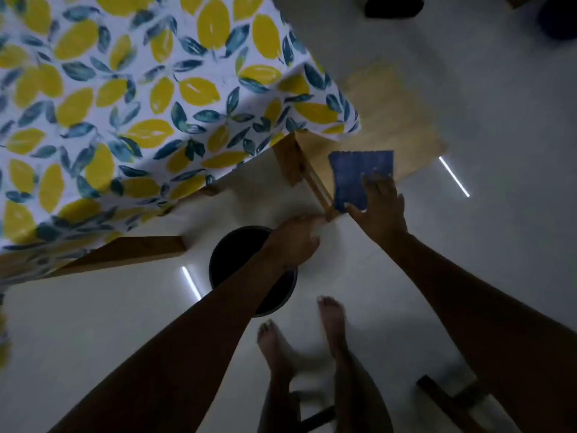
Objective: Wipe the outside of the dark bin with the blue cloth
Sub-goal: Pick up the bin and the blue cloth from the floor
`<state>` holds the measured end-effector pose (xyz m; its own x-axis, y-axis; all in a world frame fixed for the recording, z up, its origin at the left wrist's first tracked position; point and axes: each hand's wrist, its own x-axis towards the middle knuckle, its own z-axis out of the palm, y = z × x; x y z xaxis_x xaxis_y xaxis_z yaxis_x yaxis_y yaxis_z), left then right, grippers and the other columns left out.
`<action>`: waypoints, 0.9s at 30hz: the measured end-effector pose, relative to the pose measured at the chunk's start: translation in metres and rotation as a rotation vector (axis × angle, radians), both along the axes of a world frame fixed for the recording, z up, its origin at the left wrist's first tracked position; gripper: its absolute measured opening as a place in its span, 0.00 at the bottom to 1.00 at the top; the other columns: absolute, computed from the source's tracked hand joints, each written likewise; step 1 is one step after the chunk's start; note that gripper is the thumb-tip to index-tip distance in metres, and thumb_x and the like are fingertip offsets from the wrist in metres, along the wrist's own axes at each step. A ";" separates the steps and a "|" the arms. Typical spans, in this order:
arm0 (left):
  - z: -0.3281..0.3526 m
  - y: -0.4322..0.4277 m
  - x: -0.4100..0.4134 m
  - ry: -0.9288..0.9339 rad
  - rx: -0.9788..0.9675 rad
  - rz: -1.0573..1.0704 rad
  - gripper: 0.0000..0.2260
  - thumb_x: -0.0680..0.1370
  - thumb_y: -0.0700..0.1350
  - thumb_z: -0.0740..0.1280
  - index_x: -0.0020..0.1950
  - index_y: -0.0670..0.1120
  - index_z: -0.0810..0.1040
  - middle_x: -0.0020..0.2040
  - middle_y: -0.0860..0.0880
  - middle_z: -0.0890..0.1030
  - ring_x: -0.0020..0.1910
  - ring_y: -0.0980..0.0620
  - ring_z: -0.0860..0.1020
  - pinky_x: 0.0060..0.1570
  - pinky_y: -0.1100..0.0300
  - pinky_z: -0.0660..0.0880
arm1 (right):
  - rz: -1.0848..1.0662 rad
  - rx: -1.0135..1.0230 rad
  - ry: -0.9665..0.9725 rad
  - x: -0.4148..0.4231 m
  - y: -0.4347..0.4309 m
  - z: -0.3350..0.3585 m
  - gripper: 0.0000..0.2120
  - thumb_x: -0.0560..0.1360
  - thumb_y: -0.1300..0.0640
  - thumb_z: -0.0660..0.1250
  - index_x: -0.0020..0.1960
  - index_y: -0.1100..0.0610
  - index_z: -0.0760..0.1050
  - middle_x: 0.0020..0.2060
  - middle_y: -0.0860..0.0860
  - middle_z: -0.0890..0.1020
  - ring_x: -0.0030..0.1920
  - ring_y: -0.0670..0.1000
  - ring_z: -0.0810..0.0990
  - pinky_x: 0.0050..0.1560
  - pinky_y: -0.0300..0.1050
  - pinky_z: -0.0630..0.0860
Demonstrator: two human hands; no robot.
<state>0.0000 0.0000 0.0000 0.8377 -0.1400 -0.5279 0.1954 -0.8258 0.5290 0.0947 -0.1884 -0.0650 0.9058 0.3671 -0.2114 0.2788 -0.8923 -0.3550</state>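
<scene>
View from my head, looking down at the floor. The dark bin stands upright on the pale floor just off the corner of the tabletop, which is covered by a lemon-print cloth; a wooden leg drops from that corner. My left hand lies over the far rim of the bin, my forearm crossing its open mouth; the fingers seem curled on or near the rim, but the light is dim and I cannot tell whether that grip is closed on it or only resting there. My right hand is spread, fingers apart, laid on the lower edge of the blue cloth. The cloth lies flat on a low wooden surface beside the leg, near the bin but not touching it; it is touched, not yet lifted. My bare feet stand on the floor just beside the bin's near side.

Progress, as I judge it: the wiping has not begun, since cloth and bin are apart. Left to do: close the right grip on the cloth, bring it to the bin's outer wall, and rub around it while the left hand steadies the rim.
</scene>
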 end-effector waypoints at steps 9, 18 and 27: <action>-0.095 -0.002 0.030 -0.020 -0.005 0.045 0.20 0.79 0.44 0.62 0.72 0.44 0.69 0.69 0.43 0.73 0.66 0.44 0.72 0.64 0.56 0.67 | -0.131 -0.032 -0.267 0.018 0.023 -0.081 0.26 0.79 0.40 0.53 0.74 0.49 0.62 0.75 0.55 0.63 0.75 0.65 0.56 0.66 0.66 0.63; -0.114 -0.004 -0.014 0.037 -0.051 0.132 0.20 0.80 0.43 0.61 0.72 0.43 0.68 0.70 0.45 0.72 0.68 0.47 0.71 0.66 0.61 0.64 | -0.237 0.276 -0.272 -0.013 0.020 -0.074 0.15 0.79 0.59 0.60 0.64 0.58 0.74 0.62 0.55 0.79 0.63 0.58 0.72 0.57 0.56 0.76; -0.168 0.022 -0.104 0.031 -0.006 0.262 0.18 0.80 0.43 0.60 0.70 0.44 0.71 0.69 0.45 0.74 0.65 0.45 0.73 0.63 0.58 0.69 | -0.232 0.869 0.233 -0.149 0.048 -0.087 0.12 0.81 0.64 0.57 0.62 0.60 0.74 0.37 0.57 0.79 0.37 0.55 0.81 0.37 0.54 0.80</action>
<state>-0.1040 0.0221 -0.1684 0.8290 0.0765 -0.5540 0.4186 -0.7418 0.5239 -0.0540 -0.1400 -0.1519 0.9457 0.2967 -0.1326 -0.0354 -0.3115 -0.9496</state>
